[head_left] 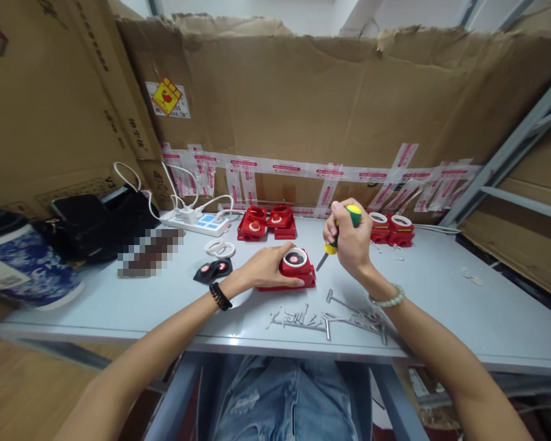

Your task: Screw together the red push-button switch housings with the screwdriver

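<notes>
My left hand [273, 267] is wrapped over a red housing [308, 275] that rests on the table, with a white ring [295, 257] around a dark round centre on its top. In my right hand [351, 242] is a screwdriver [331, 248] with a green and yellow handle. Its tip points down and left, just off the right side of the housing, apart from it. On the table in front of both hands lie loose screws [298, 316] and metal T-shaped pieces [328, 327]. My left palm hides part of the housing.
Open red housings [252, 225] stand at the back, and two ringed red ones [400, 231] at the back right. White rings [220, 248] and black pieces [213, 269] lie left of my left hand. A power strip [199, 222], a black bag [101, 220] and a patterned cup [27, 263] occupy the left side.
</notes>
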A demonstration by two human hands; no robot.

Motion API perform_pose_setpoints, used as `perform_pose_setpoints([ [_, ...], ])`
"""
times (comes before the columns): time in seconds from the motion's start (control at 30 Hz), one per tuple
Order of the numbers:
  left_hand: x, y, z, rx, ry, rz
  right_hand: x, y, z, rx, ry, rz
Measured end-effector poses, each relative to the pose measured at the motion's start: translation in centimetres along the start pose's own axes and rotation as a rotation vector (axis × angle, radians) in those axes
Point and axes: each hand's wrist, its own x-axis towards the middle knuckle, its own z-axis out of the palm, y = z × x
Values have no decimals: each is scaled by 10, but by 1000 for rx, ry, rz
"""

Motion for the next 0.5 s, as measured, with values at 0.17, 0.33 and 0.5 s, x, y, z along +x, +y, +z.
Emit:
perform_pose_setpoints([
  [0.17, 0, 4, -2, -2, -37, -22, -8, 17, 1, 141, 67, 25],
  [0.33, 1, 5, -3, -10, -37, -21, -8, 16, 4, 139, 60, -18],
  [0.5, 0, 6, -3, -13, -42, -29, -9, 16, 4, 121, 65, -24],
])
